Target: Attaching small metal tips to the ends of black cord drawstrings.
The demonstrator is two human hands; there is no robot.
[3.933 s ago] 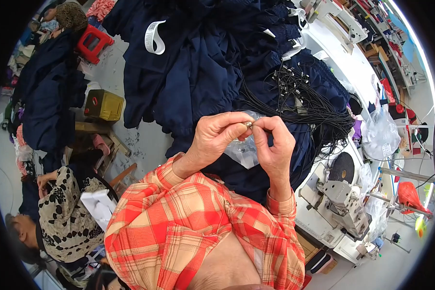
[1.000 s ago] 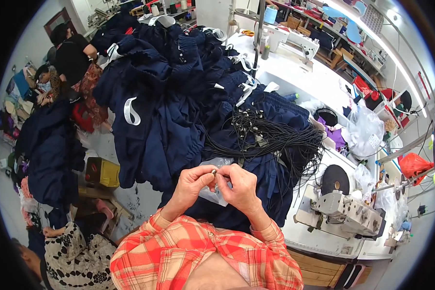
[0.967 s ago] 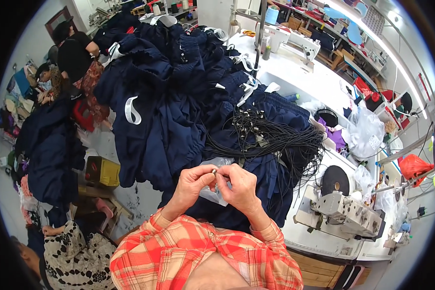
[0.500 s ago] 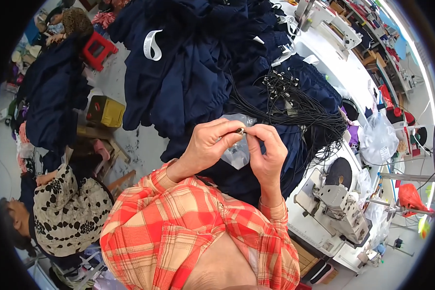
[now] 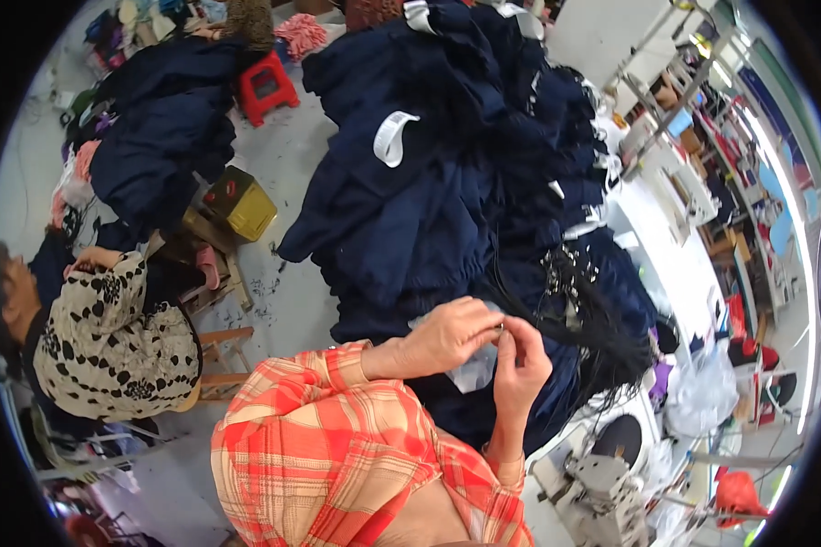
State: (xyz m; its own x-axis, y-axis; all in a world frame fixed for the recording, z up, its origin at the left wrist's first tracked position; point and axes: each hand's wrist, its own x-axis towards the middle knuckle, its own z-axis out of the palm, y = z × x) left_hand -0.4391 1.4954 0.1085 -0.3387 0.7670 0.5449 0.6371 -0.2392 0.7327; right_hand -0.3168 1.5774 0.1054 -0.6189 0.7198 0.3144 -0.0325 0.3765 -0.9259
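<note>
In the head view, the left hand [image 5: 452,335] and right hand [image 5: 523,365] meet just below and right of the frame's centre. Their thumbs and forefingers are pressed together at the tips, pinching a small dark piece [image 5: 501,326] between the two hands; it is too small and blurred to tell its kind. The left hand's other fingers are curled; the right's are hard to make out.

Close beneath the hands lies a clear plastic bag [image 5: 472,372], on navy garments [image 5: 401,237] heaped up to the upper edge. The heap's left edge hangs ragged against grey floor [image 5: 287,196], which gives a pale gap running down to the plaid sleeve [image 5: 337,365]. A red stool [image 5: 266,88] and a yellow tin [image 5: 251,211] border that gap on the left. Right of the hands, black cords [image 5: 602,333] crowd the space, spilling towards the white table [image 5: 661,223].
</note>
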